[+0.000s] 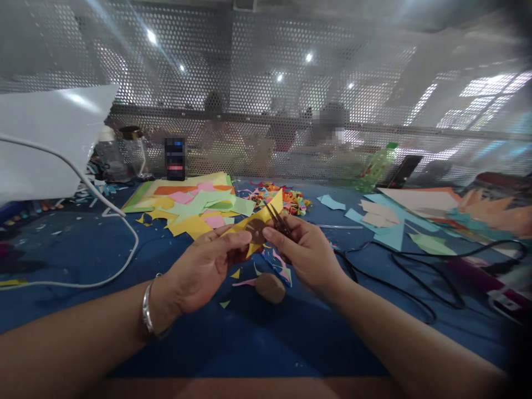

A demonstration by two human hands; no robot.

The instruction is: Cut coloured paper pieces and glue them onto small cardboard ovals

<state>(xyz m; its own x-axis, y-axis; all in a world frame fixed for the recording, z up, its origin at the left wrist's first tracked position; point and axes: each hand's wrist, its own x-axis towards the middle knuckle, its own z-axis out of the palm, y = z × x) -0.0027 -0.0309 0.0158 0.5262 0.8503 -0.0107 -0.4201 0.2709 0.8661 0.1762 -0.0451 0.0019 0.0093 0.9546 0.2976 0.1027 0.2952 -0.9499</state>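
Note:
A piece of yellow paper point(274, 206) is between my two hands, with a round brown disc point(255, 230) lying against it. My left hand point(211, 260) is closed, its thumb pressing the disc's left side and its fingers behind the paper. My right hand point(307, 249) is closed too, its thumb on the disc's right edge. A dark, slim, two-pointed tool point(279, 218), perhaps scissors, sticks up from the right fingers; its rear is hidden in the hand. Below, on the blue table, lies another brown rounded piece point(270, 288) among small paper scraps point(236, 274).
Yellow, green and pink paper sheets point(199, 202) lie behind my hands, beside a pile of colourful snippets point(297, 202). Blue paper point(388, 235) and black cables point(399, 260) are rightward. A white cable point(124, 221) loops leftward. A phone point(175, 159) and a green bottle point(378, 163) stand behind.

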